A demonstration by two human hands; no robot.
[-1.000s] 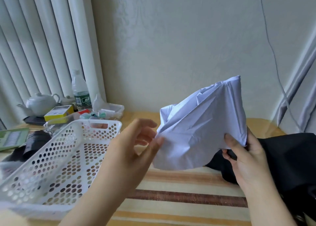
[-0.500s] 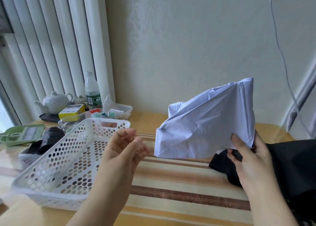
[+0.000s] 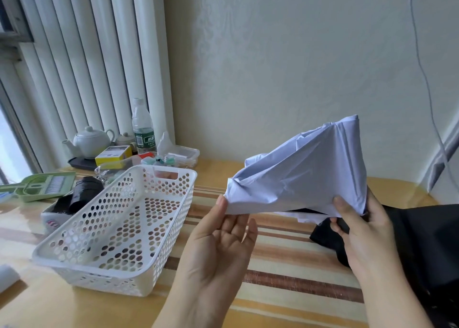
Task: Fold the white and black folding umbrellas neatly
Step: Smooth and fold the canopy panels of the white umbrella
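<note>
Two hands work above a glossy wooden tabletop (image 3: 397, 193) covered in part by a woven mat (image 3: 285, 265) striped cream, tan and brown. White umbrella (image 3: 305, 171) is held up in the air between them, canopy slack and crumpled into a rough wedge, thin matte fabric with soft creases, its peak at upper right. Black umbrella (image 3: 422, 240) lies on the tabletop at the right edge, dark fabric spread loosely, partly behind the right forearm.

White plastic basket (image 3: 119, 230), rectangular with round perforations and a cut handle slot, sits left of the mat and looks empty.

Left hand (image 3: 218, 248): palm up, forearm rising from the bottom edge; thumb and fingers nip the lower left corner of the white canopy, remaining fingers loosely curved. Right hand (image 3: 360, 230): palm toward the camera's left, thumb on the front of the canopy's lower right edge, fingers wrapped behind it, clasping the fabric.

Smaller items at rear left: white ceramic teapot (image 3: 89, 141) on a dark tray, clear water bottle (image 3: 142, 128) with green label, yellow box (image 3: 113, 155), green plastic dustpan (image 3: 42, 186), clear lidded container (image 3: 182, 155).
</note>
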